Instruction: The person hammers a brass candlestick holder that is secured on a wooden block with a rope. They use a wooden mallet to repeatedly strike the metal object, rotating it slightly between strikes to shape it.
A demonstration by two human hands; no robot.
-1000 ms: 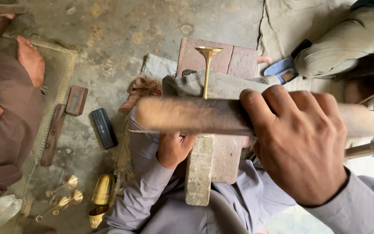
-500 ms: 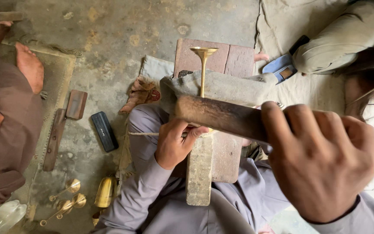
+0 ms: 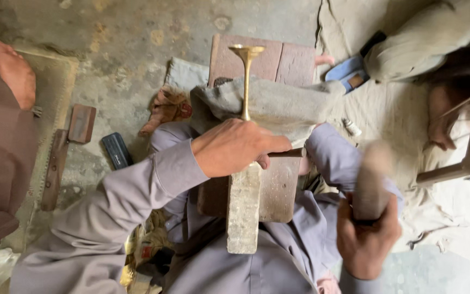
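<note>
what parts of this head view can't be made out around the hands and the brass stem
- Lower end of the brass stem: covered by the left hand.
- Rod in that hand: only its tip shows past the fingers.
- Mallet in the right hand: motion-blurred, head shape unclear.
- Stone block: top hidden under the left hand.
- Person at the left edge: only a bare foot and clothing show, cut off by the frame.
</note>
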